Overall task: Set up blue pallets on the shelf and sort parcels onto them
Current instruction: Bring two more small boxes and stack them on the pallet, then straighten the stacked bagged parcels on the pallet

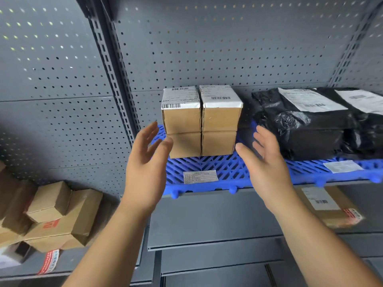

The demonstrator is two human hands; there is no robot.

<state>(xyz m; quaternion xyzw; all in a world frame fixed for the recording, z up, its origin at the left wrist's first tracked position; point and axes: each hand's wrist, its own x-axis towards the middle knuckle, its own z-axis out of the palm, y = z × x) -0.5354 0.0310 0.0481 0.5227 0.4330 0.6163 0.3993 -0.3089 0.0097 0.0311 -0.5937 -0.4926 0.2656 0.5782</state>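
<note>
Four small cardboard boxes (pixel 200 121) stand as a tight two-by-two block on the blue pallet (pixel 232 170), two below and two on top, the upper pair capped with white shipping labels and barcodes. The pallet is an open plastic lattice lying flat on the grey metal shelf (pixel 207 206), its knobbed front edge hanging just over the shelf lip, with a paper label (pixel 200 176) stuck on its bare front part. To the right on the same blue surface lie black plastic mailer bags (pixel 310 129), each bearing a white label, near the boxes but apart from them. My left hand (pixel 145 164) and my right hand (pixel 267 162) are raised on either side of the box block, palms facing inward, fingers spread and relaxed, gripping nothing; neither hand touches the cardboard. Behind everything runs a grey perforated back panel (pixel 228 48) with slotted uprights. On the lower shelf at right rests a flat brown parcel (pixel 329 208) with red-printed tape. Down at left, a loose heap of cardboard cartons (pixel 53 216) sits on another shelf.
</note>
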